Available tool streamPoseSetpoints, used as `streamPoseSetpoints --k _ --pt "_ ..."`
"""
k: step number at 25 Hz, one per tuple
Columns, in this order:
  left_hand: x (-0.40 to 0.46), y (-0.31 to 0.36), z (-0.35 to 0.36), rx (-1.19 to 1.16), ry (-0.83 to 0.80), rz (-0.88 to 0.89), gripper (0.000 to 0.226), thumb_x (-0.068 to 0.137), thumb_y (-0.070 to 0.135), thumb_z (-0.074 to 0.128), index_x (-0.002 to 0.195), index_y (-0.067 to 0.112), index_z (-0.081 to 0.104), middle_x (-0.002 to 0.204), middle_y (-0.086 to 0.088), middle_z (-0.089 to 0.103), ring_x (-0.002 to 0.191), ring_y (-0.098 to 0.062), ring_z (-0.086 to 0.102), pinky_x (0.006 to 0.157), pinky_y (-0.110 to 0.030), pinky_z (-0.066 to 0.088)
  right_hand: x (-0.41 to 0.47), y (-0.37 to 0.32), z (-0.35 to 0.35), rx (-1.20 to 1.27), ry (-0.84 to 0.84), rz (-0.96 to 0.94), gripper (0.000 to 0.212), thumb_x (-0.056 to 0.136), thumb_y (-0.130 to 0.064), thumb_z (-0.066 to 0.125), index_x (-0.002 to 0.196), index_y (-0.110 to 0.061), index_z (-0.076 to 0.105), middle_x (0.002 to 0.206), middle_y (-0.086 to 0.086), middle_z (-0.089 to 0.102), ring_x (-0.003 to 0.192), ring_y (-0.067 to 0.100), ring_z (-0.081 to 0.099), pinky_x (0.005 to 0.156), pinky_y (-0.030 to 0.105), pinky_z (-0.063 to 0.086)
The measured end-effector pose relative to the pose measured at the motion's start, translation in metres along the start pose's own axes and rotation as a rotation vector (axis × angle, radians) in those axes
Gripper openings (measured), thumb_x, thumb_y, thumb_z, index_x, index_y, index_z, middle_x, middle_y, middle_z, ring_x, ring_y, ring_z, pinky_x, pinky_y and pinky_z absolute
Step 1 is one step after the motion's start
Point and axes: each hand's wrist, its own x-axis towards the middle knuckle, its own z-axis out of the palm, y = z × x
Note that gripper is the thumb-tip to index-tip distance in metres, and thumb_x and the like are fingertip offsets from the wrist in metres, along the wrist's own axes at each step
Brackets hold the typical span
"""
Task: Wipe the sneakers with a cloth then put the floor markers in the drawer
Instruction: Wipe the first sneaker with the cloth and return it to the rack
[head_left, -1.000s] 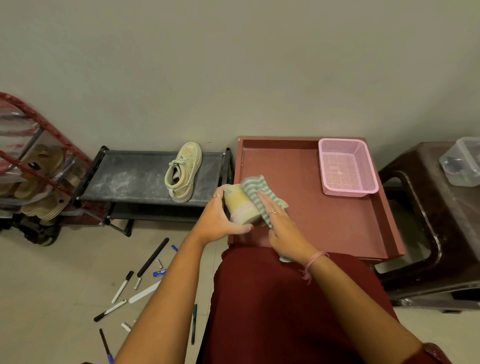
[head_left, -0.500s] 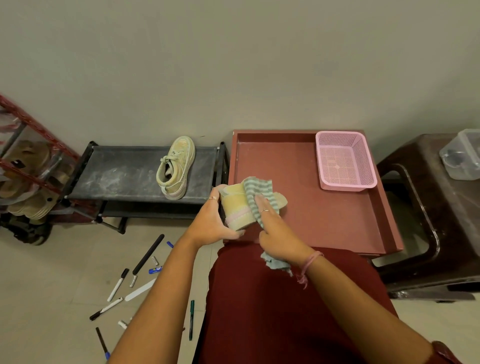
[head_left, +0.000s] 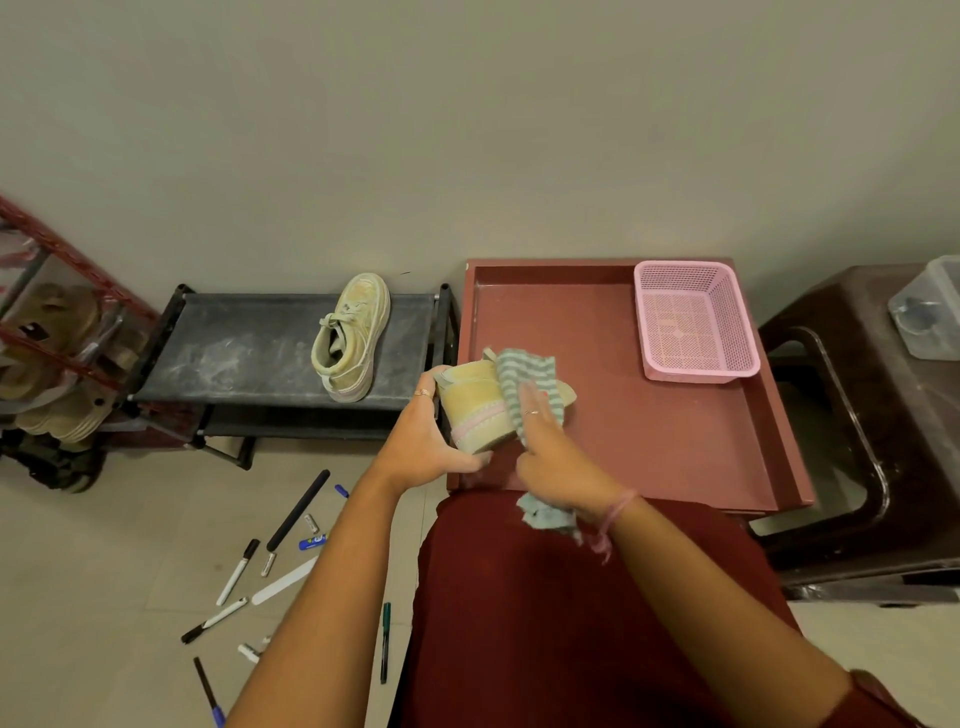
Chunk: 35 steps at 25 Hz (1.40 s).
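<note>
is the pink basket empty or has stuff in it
Empty: the pink basket shows only its bare mesh floor, standing in the red drawer's far right corner.

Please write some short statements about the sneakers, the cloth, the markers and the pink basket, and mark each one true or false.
1. The left hand holds a sneaker. True.
2. The right hand presses a striped cloth on that sneaker. True.
3. The second sneaker lies in the pink basket. False: it stands on the black rack.
4. The markers are already in the drawer. False: they lie on the floor.
</note>
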Motion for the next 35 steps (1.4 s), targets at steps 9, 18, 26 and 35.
streamPoseSetpoints --k 9,18,26,35 --pt "-0.009 0.006 0.007 0.023 -0.054 0.035 0.098 0.056 0.004 0.09 0.134 0.022 0.034 0.121 0.007 0.052 0.106 0.014 0.048 0.082 -0.002 0.038 0.035 0.032 -0.044 -0.087 -0.051 0.05 0.066 0.086 0.008 0.038 0.148 -0.008 0.021 0.156 0.011 0.019 0.146 0.024 0.012 0.116 0.024 0.007" --pt "-0.01 0.009 0.011 0.035 -0.034 0.044 0.096 0.055 0.003 0.088 0.132 0.024 0.036 0.117 0.006 0.053 0.103 0.009 0.05 0.081 -0.005 0.041 0.028 0.018 -0.021 -0.201 0.036 -0.073 0.065 0.09 -0.003 0.043 0.149 -0.011 0.018 0.156 0.007 0.021 0.144 0.023 0.019 0.118 0.034 0.016" --pt "-0.009 0.011 0.012 0.053 -0.062 0.038 0.094 0.056 -0.002 0.085 0.131 0.025 0.034 0.114 0.005 0.054 0.091 0.014 0.052 0.074 -0.006 0.045 0.031 0.005 -0.022 -0.068 -0.051 -0.042 0.064 0.087 0.008 0.041 0.147 -0.01 0.025 0.147 0.002 0.033 0.138 0.014 0.026 0.108 0.015 0.016" --pt "-0.003 -0.011 0.009 -0.022 0.022 -0.056 0.094 0.057 0.006 0.09 0.131 0.021 0.033 0.118 0.006 0.053 0.103 0.01 0.052 0.076 -0.006 0.045 0.04 0.022 -0.019 -0.178 0.055 0.037 0.085 0.078 0.014 0.038 0.151 -0.011 0.001 0.159 0.007 -0.003 0.147 0.022 -0.008 0.119 0.033 0.0"
